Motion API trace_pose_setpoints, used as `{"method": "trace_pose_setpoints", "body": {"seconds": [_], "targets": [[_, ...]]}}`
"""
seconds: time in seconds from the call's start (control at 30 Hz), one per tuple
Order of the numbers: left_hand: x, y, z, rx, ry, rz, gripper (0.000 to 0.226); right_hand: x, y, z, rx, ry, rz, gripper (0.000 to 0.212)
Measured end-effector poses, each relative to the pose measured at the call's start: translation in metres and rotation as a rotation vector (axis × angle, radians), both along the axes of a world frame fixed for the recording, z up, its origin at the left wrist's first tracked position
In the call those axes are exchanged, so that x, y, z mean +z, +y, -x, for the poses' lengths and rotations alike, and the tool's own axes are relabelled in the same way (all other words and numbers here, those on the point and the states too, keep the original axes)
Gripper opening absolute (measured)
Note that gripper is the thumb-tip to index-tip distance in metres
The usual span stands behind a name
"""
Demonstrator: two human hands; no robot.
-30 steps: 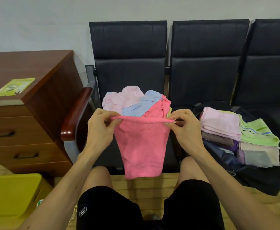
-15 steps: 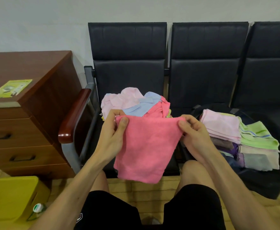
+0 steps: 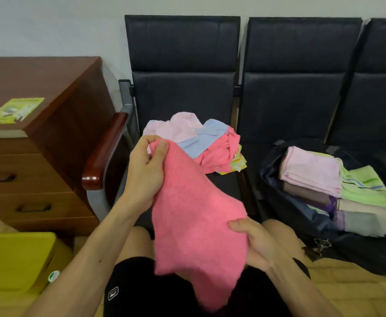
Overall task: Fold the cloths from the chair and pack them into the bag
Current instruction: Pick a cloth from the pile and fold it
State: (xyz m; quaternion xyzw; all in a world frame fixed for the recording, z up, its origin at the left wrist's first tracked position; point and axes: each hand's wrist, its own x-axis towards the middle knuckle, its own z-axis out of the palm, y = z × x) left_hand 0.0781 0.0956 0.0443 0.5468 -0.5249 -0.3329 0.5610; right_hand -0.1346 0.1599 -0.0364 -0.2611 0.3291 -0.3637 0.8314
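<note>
Hands apart: your left hand (image 3: 145, 172) pinches the pink towel's (image 3: 194, 225) top corner at frame centre, your right hand (image 3: 253, 243) grips its lower edge; the bag (image 3: 276, 179) lies at right.

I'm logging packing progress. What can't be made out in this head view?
Head view, loose pile on the chair: cloths overlap, so their count is hidden.
Head view, bag: top folded cloths cover whatever lies beneath.
Head view, right hand: pink cloth hides its fingers.
Head view, leaflet on the cabinet: print too small, blurred.
</note>
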Motion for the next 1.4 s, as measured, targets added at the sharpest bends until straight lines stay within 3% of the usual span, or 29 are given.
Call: {"method": "trace_pose_setpoints", "body": {"seconds": [0.17,0.27,0.33,0.4,0.43,0.53,0.6,0.63,0.7,0.77,0.83,0.9,1.07,1.2,1.4], "targets": [[-0.032,-0.013,-0.003,-0.040,0.303,-0.405,0.009,0.026,0.005,-0.006,-0.074,-0.088,0.004,0.096],[-0.053,-0.006,-0.002,-0.213,0.593,-0.629,0.043,0.040,0.003,-0.003,-0.177,-0.123,-0.006,0.074],[-0.061,0.006,0.003,-0.268,0.759,-0.669,0.067,0.047,0.000,-0.004,-0.196,-0.133,0.000,0.068],[-0.067,0.016,0.011,-0.350,0.834,-0.681,0.082,0.049,-0.003,-0.003,-0.235,-0.137,-0.011,0.044],[-0.068,0.021,0.015,-0.363,0.836,-0.696,0.084,0.051,-0.003,-0.002,-0.268,-0.122,-0.025,0.030],[-0.074,0.033,0.020,-0.407,0.842,-0.708,0.077,0.053,-0.007,-0.001,-0.328,-0.160,-0.050,0.033],[-0.081,0.036,0.018,-0.448,0.800,-0.652,0.065,0.051,-0.009,0.000,-0.337,-0.261,-0.041,0.048],[-0.083,0.035,0.017,-0.436,0.744,-0.591,0.064,0.049,-0.010,0.001,-0.339,-0.252,-0.040,0.045],[-0.084,0.032,0.012,-0.364,0.641,-0.487,0.068,0.038,-0.013,0.006,-0.351,0.055,0.002,0.037],[-0.081,0.028,0.006,-0.298,0.514,-0.398,0.074,0.025,-0.018,0.011,-0.383,0.396,0.106,0.051],[-0.078,0.024,0.001,-0.291,0.353,-0.345,0.070,0.021,-0.025,0.017,-0.428,0.607,0.203,0.065],[-0.073,0.020,0.000,-0.297,0.253,-0.299,0.057,0.028,-0.032,0.022,-0.432,0.764,0.358,0.065],[-0.048,0.004,-0.004,-0.297,0.181,-0.150,0.044,0.061,-0.050,0.026,-0.281,0.866,0.655,0.046],[-0.022,-0.002,-0.010,-0.297,0.066,-0.119,0.050,0.078,-0.059,0.028,-0.149,1.021,0.783,0.058],[-0.005,-0.010,-0.019,-0.304,-0.215,-0.079,0.068,0.097,-0.070,0.024,-0.193,1.256,0.931,0.070]]}}
